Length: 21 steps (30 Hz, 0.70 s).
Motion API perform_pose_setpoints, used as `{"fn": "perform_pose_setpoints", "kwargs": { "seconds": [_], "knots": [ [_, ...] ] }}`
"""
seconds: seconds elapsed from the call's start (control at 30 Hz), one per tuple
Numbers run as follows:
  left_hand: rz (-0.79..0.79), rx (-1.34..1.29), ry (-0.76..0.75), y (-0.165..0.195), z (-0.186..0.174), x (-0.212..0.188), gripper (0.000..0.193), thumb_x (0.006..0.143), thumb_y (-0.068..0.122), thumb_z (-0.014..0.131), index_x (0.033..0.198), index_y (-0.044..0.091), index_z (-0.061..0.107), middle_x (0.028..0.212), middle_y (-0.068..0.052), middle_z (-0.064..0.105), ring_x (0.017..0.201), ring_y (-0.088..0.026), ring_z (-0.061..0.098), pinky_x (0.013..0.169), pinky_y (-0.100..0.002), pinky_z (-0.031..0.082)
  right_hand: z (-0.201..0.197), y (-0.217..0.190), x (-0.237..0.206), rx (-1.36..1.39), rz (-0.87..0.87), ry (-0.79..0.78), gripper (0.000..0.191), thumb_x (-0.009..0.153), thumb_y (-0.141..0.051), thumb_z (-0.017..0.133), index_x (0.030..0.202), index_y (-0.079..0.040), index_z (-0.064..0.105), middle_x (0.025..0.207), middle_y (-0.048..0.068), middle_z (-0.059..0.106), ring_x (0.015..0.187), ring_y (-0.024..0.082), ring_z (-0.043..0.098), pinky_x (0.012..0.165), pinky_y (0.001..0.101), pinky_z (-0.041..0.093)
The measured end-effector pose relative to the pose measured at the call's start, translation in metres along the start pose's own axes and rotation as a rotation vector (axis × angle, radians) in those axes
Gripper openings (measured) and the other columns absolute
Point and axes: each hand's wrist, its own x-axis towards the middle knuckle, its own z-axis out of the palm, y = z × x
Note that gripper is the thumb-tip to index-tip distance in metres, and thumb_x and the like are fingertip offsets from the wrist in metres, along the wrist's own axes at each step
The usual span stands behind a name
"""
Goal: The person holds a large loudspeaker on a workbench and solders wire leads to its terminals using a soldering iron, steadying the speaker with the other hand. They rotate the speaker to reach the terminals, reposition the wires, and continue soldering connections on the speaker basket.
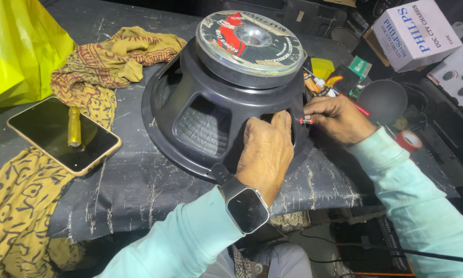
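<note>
Left hand: my left hand lies flat, fingers spread and gripping nothing, palm down on the near side of the speaker frame, fingertips at the rim of one of its cut-out windows
Watch: a dark square watch sits on that wrist, above a pale green sleeve
Right hand: my right hand is pinched shut on a small red-tipped terminal at the right flank of the frame, just beside my left fingertips
Speaker: the speaker rests cone-down in the middle of the table, black basket upward, with the round silver magnet on top carrying a red and black label
Table: the table is covered in dark, scratched sheet
Phone: a phone lies screen up to the left of the speaker, well apart from it
Handle: a small yellow tool handle rests on the phone's glass
Cloth: mustard cloth with a dark red print bunches behind the phone and trails down the left edge
Bag: a bright yellow bag fills the far left corner
Tape: a red tape roll sits right of my right wrist
Dome: a black dome stands just beyond my right hand
Box: a white carton lies tilted at the far right
Clutter: small packets, yellow and green, crowd behind the speaker, too jumbled to tell apart
</note>
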Motion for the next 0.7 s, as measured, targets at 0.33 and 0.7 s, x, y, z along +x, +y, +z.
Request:
{"fn": "perform_pose_setpoints", "kwargs": {
  "seconds": [0.33, 0.7],
  "knots": [
    [-0.068, 0.046, 0.071, 0.000, 0.003, 0.009, 0.021, 0.083, 0.026, 0.069, 0.098, 0.013, 0.075, 0.087, 0.001, 0.058, 0.083, -0.017, 0.060, 0.043, -0.026, 0.031, 0.016, 0.003, 0.014, 0.570, 0.015, -0.051, 0.030, 0.091, 0.011, 0.065, 0.120, 0.004, 0.063, 0.107, 0.003, 0.070, 0.098, 0.006, 0.067, 0.086, 0.0237, 0.054],
    [0.191, -0.290, 0.423, -0.031, 0.023, 0.008, 0.016, 0.075, 0.022, 0.070, 0.073, 0.007, 0.075, 0.084, -0.015, 0.073, 0.063, -0.022, 0.071, 0.045, -0.035, 0.051, 0.023, -0.026, -0.038, 0.393, 0.188, 0.516, 0.021, 0.095, -0.010, 0.075, 0.113, 0.001, 0.070, 0.086, -0.002, 0.070, 0.066, 0.001, 0.056, 0.055, 0.0182, 0.041]
  ]
}}
